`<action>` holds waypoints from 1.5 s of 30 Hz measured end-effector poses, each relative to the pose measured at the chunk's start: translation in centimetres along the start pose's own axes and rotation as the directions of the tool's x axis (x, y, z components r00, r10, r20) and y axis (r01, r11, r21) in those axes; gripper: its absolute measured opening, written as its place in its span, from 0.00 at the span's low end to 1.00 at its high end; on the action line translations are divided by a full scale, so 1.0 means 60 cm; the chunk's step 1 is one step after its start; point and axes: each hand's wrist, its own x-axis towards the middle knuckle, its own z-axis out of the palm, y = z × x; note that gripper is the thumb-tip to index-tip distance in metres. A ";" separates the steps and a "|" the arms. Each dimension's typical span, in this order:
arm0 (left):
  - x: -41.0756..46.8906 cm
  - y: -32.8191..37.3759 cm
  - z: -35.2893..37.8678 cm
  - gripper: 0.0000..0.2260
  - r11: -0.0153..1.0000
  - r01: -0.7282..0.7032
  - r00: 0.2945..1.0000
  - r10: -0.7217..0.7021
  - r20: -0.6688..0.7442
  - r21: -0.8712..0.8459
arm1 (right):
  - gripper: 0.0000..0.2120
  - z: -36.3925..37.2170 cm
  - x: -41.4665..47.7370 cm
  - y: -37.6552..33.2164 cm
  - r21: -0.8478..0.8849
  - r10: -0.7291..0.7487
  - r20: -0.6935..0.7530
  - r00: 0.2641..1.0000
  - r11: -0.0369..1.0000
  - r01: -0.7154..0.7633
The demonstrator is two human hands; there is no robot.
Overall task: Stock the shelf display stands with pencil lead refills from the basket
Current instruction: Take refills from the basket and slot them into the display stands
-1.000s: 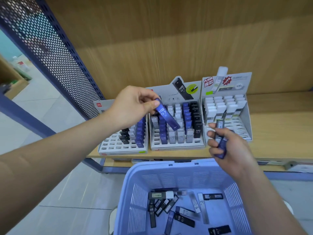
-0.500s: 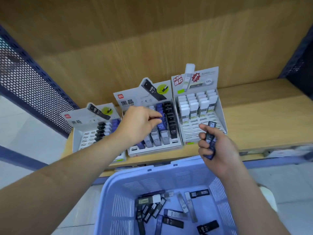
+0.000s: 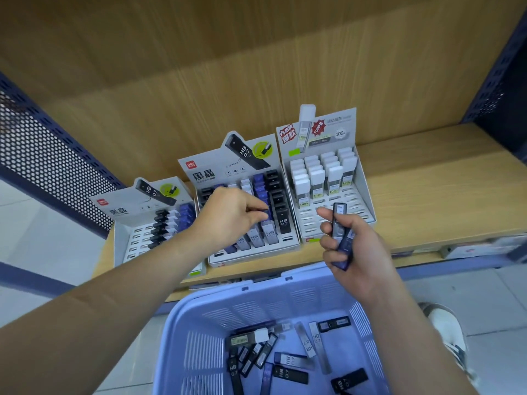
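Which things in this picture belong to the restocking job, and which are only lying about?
Job:
- lilac plastic basket
- loose lead refill cases in it
- grey cardboard display stands
- left hand, pinching a blue refill case
- right hand, gripping dark refill cases

Not in the job:
- blue perforated metal side panel
- white shoe

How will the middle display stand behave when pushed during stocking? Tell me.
The middle display stand looks like thin folded card, so probably light and may slide on the smooth wooden shelf. Its tall back panel suggests it could tip rearward if pushed high. The left hand pressing a blue refill downward likely steadies it.
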 end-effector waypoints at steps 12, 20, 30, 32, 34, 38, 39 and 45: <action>0.011 0.005 0.029 0.06 0.998 0.062 0.996 -0.060 -0.072 0.025 | 0.07 0.020 -0.024 -0.004 -0.138 -0.005 0.018 1.000 0.990 0.007; -0.018 0.023 0.034 0.09 0.998 -0.002 0.982 0.014 -0.187 0.066 | 0.04 0.022 -0.023 -0.004 -0.162 -0.018 0.027 0.999 0.987 0.022; -0.096 0.086 0.051 0.30 0.856 -0.054 0.997 0.014 -0.081 -0.515 | 0.07 0.053 -0.039 0.004 -0.240 -0.016 0.128 0.992 0.970 0.047; -0.102 0.084 0.042 0.28 0.891 -0.114 0.985 0.043 -0.168 -0.439 | 0.16 0.062 -0.042 0.005 -0.234 -0.019 0.126 0.992 0.971 0.049; -0.109 0.081 0.028 0.23 0.901 -0.139 0.978 0.059 -0.201 -0.412 | 0.18 0.071 -0.041 0.005 -0.257 -0.031 0.127 0.991 0.964 0.063; -0.123 0.071 -0.012 0.17 0.880 -0.017 0.993 -0.042 -0.113 -0.475 | 0.09 0.088 -0.040 0.016 -0.328 -0.038 0.145 0.989 0.941 0.084; -0.127 0.065 -0.025 0.16 0.866 0.021 0.995 -0.069 -0.077 -0.500 | 0.06 0.091 -0.040 0.019 -0.323 -0.038 0.141 0.989 0.943 0.082; -0.141 0.025 -0.092 0.04 0.771 0.056 0.995 -0.099 -0.032 -0.634 | 0.16 0.124 -0.052 0.044 -0.439 0.018 0.242 0.970 0.894 0.092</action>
